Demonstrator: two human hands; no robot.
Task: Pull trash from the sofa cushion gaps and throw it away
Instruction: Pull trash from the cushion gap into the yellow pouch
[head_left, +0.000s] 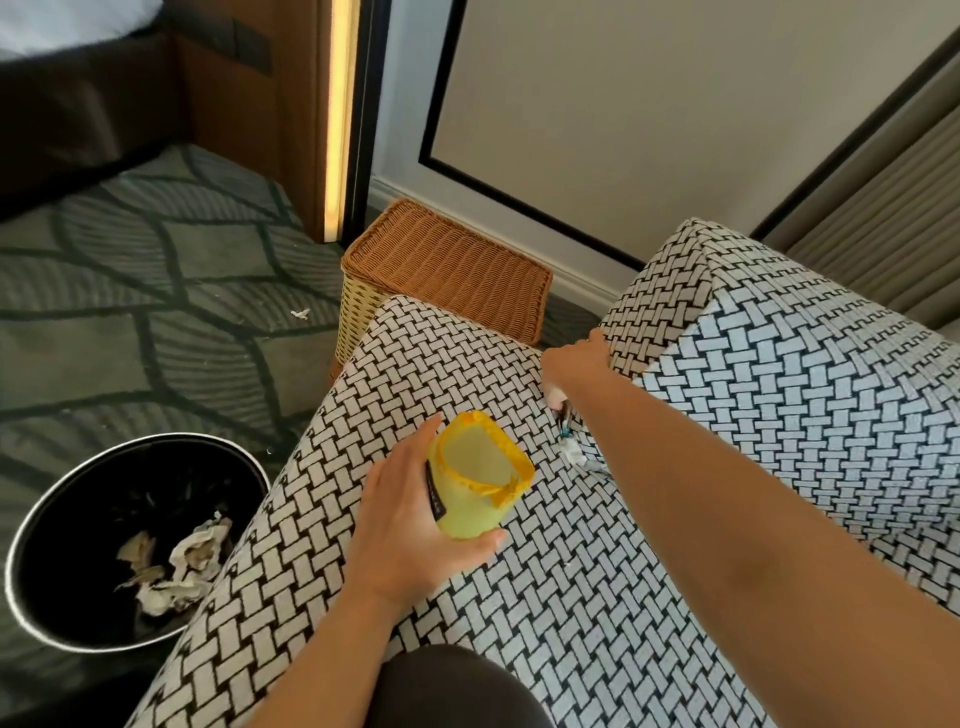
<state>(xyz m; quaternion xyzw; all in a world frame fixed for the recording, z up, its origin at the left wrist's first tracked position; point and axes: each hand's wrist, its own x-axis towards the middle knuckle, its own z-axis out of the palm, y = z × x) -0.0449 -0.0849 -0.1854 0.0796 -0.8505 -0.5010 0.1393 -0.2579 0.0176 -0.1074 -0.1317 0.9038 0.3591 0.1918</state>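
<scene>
White and crumpled, flecked with blue: paper scrap (575, 453) wedged in the gap (563, 423) between the black-and-white basket-weave seat cushion (441, 374) and the matching upright sofa side (779, 389). Lying lengthwise along that seam, half out of it, with something small and dark poking up just beyond, too small to name. Placed on the near side of the right hand (571, 361), just beside the outstretched forearm. To be reached, in all likelihood, by drawing back toward the body along the gap rather than by stretching further. Right hand fingers dipped into the far end of the seam and hidden there, so cannot tell whether pinching anything or bare. Much nearer to the scrap, all the same, than the left hand (415, 519), held out over the middle of the cushion and curled round a squashed yellow soft plastic pot (480, 478), mouth upward, hence already occupied. Best judged: scrap for the right hand, pot for the bin. Down on the grey-green patterned carpet (156, 312), off the cushion's left edge and well apart from the gap, a round black waste bin (72, 530) with a pale rim and crumpled paper at its bottom, closer to the left hand. Past the cushion's far corner, a brown wicker basket (447, 260) by the wall.
</scene>
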